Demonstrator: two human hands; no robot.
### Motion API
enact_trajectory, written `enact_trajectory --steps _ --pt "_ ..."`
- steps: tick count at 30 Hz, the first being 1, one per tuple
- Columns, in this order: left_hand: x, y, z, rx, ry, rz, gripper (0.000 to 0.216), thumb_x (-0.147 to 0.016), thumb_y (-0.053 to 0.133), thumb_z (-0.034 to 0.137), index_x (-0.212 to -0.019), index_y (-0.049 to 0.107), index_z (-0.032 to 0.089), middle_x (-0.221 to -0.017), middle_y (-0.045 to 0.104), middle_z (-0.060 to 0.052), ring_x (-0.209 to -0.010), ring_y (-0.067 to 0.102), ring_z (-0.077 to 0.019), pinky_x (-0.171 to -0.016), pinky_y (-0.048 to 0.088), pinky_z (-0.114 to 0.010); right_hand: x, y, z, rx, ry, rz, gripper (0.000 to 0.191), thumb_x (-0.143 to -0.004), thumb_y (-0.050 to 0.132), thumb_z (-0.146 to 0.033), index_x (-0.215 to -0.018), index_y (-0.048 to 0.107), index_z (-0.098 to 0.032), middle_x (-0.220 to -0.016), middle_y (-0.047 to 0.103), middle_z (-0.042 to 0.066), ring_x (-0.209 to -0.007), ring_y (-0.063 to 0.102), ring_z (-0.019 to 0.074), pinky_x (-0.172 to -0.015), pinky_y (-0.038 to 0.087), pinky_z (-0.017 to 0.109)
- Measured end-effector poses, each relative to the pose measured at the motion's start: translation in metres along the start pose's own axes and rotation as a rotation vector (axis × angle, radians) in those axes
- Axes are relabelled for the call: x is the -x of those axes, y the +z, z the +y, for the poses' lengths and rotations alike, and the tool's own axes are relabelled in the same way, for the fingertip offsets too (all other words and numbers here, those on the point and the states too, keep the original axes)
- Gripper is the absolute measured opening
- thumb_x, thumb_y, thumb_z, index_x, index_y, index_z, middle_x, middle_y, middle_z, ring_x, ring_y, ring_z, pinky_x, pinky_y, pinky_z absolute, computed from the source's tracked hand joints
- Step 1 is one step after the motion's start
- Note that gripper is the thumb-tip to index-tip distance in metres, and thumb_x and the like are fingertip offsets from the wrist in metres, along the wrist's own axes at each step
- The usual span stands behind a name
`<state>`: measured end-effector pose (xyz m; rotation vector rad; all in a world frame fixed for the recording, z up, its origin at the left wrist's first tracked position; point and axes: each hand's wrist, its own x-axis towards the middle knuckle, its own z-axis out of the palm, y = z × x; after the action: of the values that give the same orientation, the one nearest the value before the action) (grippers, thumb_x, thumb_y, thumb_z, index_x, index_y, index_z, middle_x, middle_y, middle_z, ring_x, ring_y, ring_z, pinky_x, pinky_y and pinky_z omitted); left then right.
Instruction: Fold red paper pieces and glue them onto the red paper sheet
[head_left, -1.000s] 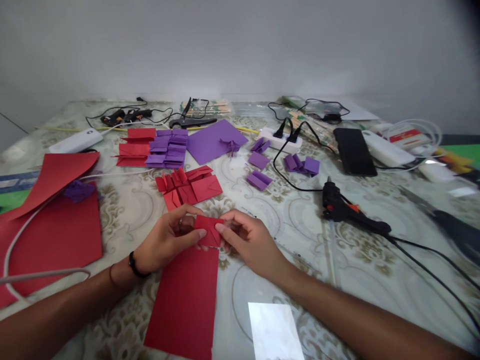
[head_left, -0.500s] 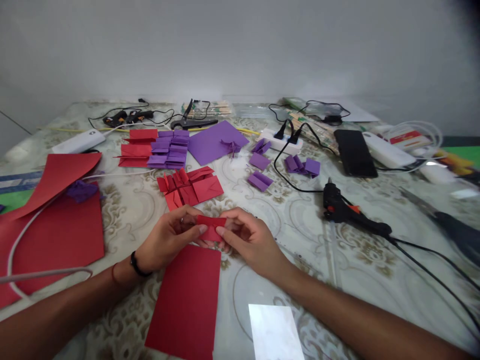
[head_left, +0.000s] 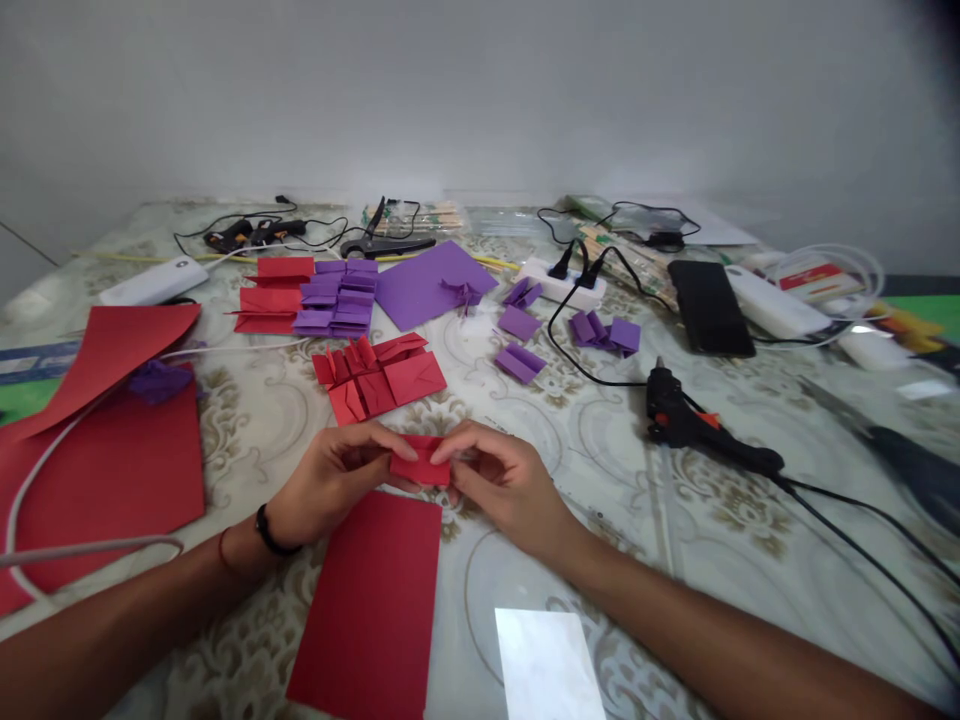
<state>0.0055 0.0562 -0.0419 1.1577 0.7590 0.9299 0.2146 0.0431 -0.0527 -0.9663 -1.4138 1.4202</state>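
Between my two hands is a small folded piece of red paper (head_left: 421, 468). My left hand (head_left: 341, 475) pinches its left end, with the index finger on top. The right end sits in the fingers of my right hand (head_left: 501, 480), whose index fingertip presses on the upper face. Below them lies a flat red paper sheet (head_left: 367, 610), partly under my left hand. Just beyond my hands are several folded red paper pieces (head_left: 382, 378), close together. The undersides of the held piece are hidden by my fingers.
Folded purple pieces (head_left: 337, 298) sit beside red ones at back left. A purple sheet (head_left: 435, 285) lies behind. To the right are a glue gun (head_left: 705, 425) with its cable, scissors (head_left: 885, 440), a phone (head_left: 711, 305) and a power strip (head_left: 562, 283). Large red paper (head_left: 112, 480) lies left.
My index fingers have come over onto the top of the red piece, where my thumbs were pressing before. My thumbs have shifted down to its lower side.
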Motion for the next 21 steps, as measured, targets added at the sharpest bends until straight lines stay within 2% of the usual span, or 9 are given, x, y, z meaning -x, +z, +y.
enact_trajectory --steps 2,6,10,14,18,21 --pt "0.000 0.000 0.000 0.036 -0.027 -0.019 0.011 -0.089 0.075 0.021 -0.100 0.074 0.017 -0.092 0.081 -0.005 -0.080 0.079 -0.0185 -0.078 0.068 -0.031 0.000 0.001 0.000 -0.005 0.055 0.008 0.008 -0.088 0.067 -0.028 -0.091 0.067 -0.021 -0.072 0.064 -0.001 -0.058 0.059 0.0123 -0.053 0.047 0.025" --pt "0.001 -0.002 -0.001 0.059 -0.095 -0.038 0.008 -0.091 0.073 0.020 -0.095 0.067 0.016 -0.089 0.080 -0.004 -0.079 0.079 -0.0180 -0.080 0.067 -0.032 -0.002 0.002 -0.003 -0.027 0.143 0.021 0.022 -0.088 0.071 -0.039 -0.096 0.061 -0.021 -0.065 0.064 -0.004 -0.055 0.060 0.0123 -0.053 0.047 0.023" --pt "0.001 -0.003 -0.004 0.055 -0.097 -0.026 0.012 -0.087 0.078 0.019 -0.093 0.069 0.015 -0.086 0.081 -0.005 -0.079 0.079 -0.0181 -0.080 0.067 -0.030 -0.002 0.002 -0.001 -0.040 0.155 0.016 0.018 -0.089 0.070 -0.036 -0.093 0.061 -0.021 -0.065 0.064 -0.004 -0.055 0.060 0.0115 -0.054 0.047 0.023" --pt "0.000 -0.003 -0.004 0.029 -0.013 -0.022 0.009 -0.085 0.080 0.020 -0.092 0.077 0.014 -0.098 0.080 -0.008 -0.084 0.079 -0.0183 -0.081 0.065 -0.028 -0.002 0.000 0.004 -0.016 0.056 -0.024 0.009 -0.085 0.070 -0.022 -0.094 0.068 -0.020 -0.070 0.066 -0.002 -0.059 0.058 0.0112 -0.057 0.046 0.023" --pt "0.000 -0.004 -0.005 0.003 0.071 -0.016 0.006 -0.084 0.080 0.016 -0.089 0.082 0.017 -0.107 0.079 -0.008 -0.093 0.077 -0.0157 -0.082 0.061 -0.018 -0.002 -0.002 0.009 0.010 -0.085 0.013 0.014 -0.081 0.068 -0.011 -0.087 0.075 -0.021 -0.083 0.065 0.001 -0.069 0.060 0.0121 -0.058 0.044 0.024" --pt "0.000 -0.004 -0.005 -0.023 0.099 -0.017 0.006 -0.084 0.080 0.016 -0.088 0.084 0.018 -0.112 0.078 -0.009 -0.095 0.076 -0.0156 -0.081 0.060 -0.017 -0.002 -0.002 0.011 -0.005 -0.137 0.031 0.017 -0.080 0.068 -0.008 -0.083 0.077 -0.022 -0.088 0.065 0.002 -0.076 0.062 0.0134 -0.062 0.046 0.024"
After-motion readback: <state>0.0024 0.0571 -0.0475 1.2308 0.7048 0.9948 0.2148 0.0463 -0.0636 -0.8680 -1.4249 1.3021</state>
